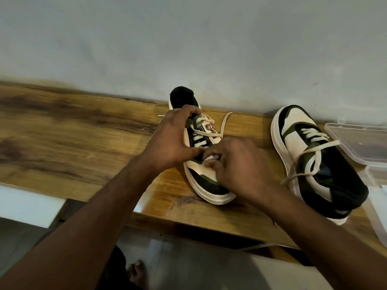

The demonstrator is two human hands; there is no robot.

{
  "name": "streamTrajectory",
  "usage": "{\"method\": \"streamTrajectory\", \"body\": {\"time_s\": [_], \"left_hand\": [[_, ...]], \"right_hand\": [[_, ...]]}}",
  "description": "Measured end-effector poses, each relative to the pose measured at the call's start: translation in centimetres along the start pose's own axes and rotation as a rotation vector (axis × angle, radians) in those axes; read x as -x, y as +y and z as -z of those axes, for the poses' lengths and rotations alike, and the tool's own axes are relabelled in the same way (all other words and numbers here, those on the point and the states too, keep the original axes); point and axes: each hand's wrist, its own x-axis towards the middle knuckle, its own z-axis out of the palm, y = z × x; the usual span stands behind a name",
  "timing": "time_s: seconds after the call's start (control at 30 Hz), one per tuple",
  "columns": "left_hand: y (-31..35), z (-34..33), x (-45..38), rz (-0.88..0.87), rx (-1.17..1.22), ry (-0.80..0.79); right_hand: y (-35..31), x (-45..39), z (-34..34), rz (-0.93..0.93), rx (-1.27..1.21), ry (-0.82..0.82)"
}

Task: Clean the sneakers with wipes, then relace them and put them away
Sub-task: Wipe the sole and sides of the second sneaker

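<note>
Two white, black and green sneakers lie on a wooden table (73,132). The middle sneaker (206,186) points its toe toward me, heel at the wall. My left hand (173,139) grips its upper by the laces. My right hand (238,164) presses a small white wipe (211,159) against the sneaker's white side panel; most of the wipe is hidden under my fingers. Its cream lace (225,120) trails loose to the right. The second sneaker (310,155) rests to the right with loosely tied laces, untouched.
A clear plastic box (360,143) sits at the table's right edge beside the second sneaker. A grey wall runs right behind the table. Below the table's front edge are a tiled floor and my bare foot (137,273).
</note>
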Motion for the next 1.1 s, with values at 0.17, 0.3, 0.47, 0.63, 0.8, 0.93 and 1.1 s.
{"method": "streamTrajectory", "body": {"time_s": [0.17, 0.3, 0.47, 0.63, 0.8, 0.93, 1.1], "left_hand": [[0.0, 0.1, 0.0, 0.011, 0.0, -0.005], [0.1, 0.1, 0.0, 0.023, -0.012, -0.008], [0.3, 0.1, 0.1, 0.013, -0.022, -0.002], [0.3, 0.2, 0.0, 0.039, -0.012, -0.013], [0.4, 0.2, 0.2, 0.032, -0.016, 0.0], [0.1, 0.1, 0.1, 0.029, -0.005, -0.014], [-0.2, 0.7, 0.0, 0.055, -0.003, -0.022]], "right_hand": [[0.4, 0.3, 2.8, 0.081, 0.043, -0.215], [1.5, -0.2, 2.0, 0.025, 0.197, -0.058], [0.6, -0.2, 1.2, 0.063, -0.031, -0.132], [1.2, 0.0, 4.4, 0.129, 0.104, -0.299], [1.1, -0.2, 1.2, 0.038, 0.145, -0.043], [0.3, 0.2, 1.9, 0.115, -0.043, -0.177], [2.7, 0.5, 3.6, 0.099, -0.023, -0.115]]}}
